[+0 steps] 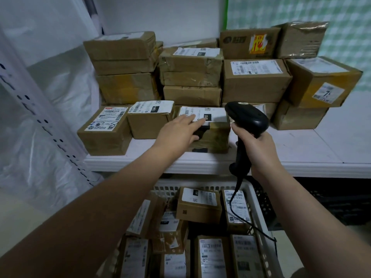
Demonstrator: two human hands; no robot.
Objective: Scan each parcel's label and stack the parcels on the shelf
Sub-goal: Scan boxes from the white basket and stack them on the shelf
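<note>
Left hand (pixel 179 130) flat w/ fingers spread on top of front parcel (pixel 208 129), resting on its label, not gripping; parcel sits on shelf (pixel 301 149) just beside two others. Right hand (pixel 259 151) clamped round scanner (pixel 246 125), head over parcel's right edge. Risk: fingers covering barcode → misread; cable (pixel 241 213) trailing into crate (pixel 259 213) could snag. White shelf, stacks crowded at back, room dim, plastic sheeting on left

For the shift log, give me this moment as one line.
left hand: flat on front-row parcel on shelf | right hand: gripping scanner | basket below: parcels remaining
</note>
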